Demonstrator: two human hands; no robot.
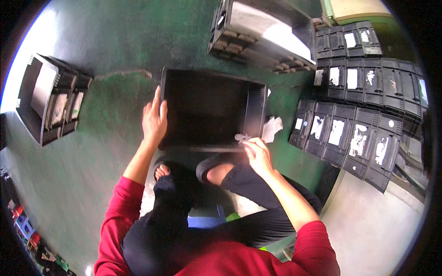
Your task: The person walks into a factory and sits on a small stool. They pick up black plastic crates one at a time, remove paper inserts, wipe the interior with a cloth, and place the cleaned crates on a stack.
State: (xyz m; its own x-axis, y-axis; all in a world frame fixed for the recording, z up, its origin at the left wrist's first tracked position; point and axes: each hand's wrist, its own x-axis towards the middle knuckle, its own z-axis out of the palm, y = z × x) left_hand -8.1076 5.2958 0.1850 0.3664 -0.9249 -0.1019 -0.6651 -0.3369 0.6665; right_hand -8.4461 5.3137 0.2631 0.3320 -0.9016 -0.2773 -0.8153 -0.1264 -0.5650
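The right hand is motion-blurred, so its grip on the small white scrap at the near rim of the open black plastic crate cannot be judged, and that crate's dark inside shows no detail

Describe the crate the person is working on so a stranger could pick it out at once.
On the green floor, look straight ahead of the seated person's knees. There lies a black crate, open side up and empty, with the left hand on its left wall and the right hand at its near rim. Unlike the stacked, labelled crates nearby, it lies alone.
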